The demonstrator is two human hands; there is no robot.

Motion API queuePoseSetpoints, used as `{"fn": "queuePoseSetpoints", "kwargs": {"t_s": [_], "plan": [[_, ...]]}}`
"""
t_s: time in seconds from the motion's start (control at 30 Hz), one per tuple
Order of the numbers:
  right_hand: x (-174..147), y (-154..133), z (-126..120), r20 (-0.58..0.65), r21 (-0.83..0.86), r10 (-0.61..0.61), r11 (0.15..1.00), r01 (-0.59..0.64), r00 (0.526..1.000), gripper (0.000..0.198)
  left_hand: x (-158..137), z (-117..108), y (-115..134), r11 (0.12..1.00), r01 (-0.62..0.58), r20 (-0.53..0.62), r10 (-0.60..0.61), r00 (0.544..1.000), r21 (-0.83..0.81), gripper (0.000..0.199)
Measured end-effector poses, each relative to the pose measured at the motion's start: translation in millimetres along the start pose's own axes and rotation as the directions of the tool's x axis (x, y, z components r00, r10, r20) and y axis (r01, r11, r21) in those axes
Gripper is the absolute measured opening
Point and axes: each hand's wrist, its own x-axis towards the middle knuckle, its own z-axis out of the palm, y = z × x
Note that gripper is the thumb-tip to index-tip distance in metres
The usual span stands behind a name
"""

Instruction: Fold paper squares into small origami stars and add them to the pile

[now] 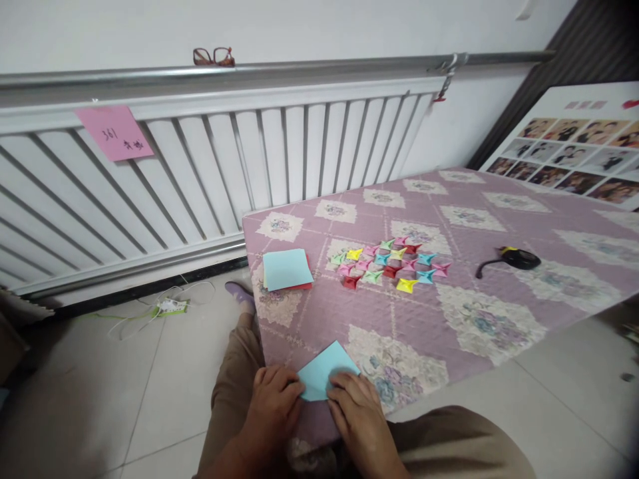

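Note:
A sheet of light blue paper (324, 372) lies near the front corner of the cloth-covered table, one corner pointing away from me. Its near edge looks straight, as if folded. My left hand (275, 402) has its fingers curled together at the paper's left corner. On the right side my right hand (357, 409) grips the near edge with bent fingers, the fingertips resting on the paper. Both thumbs are partly hidden. Further back is a stack of square paper (288, 269), blue on top with red showing beneath. Several small folded paper shapes (384, 261) in mixed colours sit in rows.
A black object with a curved stem (519, 258) lies on the purple patterned tablecloth (469, 266). Behind the table runs a white radiator (294, 146), with glasses (213, 57) on the pipe above. A power strip (172, 307) is on the floor at left; a photo board (574, 150) stands at right.

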Motion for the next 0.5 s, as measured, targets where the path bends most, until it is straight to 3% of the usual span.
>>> {"fn": "queuePoseSetpoints", "kwargs": {"t_s": [0.23, 0.5], "plan": [[7, -3, -4, 0.063, -0.027, 0.027, 0.999, -0.025, 0.998, 0.014, 9, -6, -3, 0.973, 0.229, 0.107, -0.229, 0.968, 0.007, 0.009], [10, -7, 2, 0.081, -0.095, 0.14, 0.987, -0.133, 0.987, 0.014, 25, -12, -4, 0.939, 0.331, 0.239, -0.343, 0.908, 0.09, 0.012]]}}
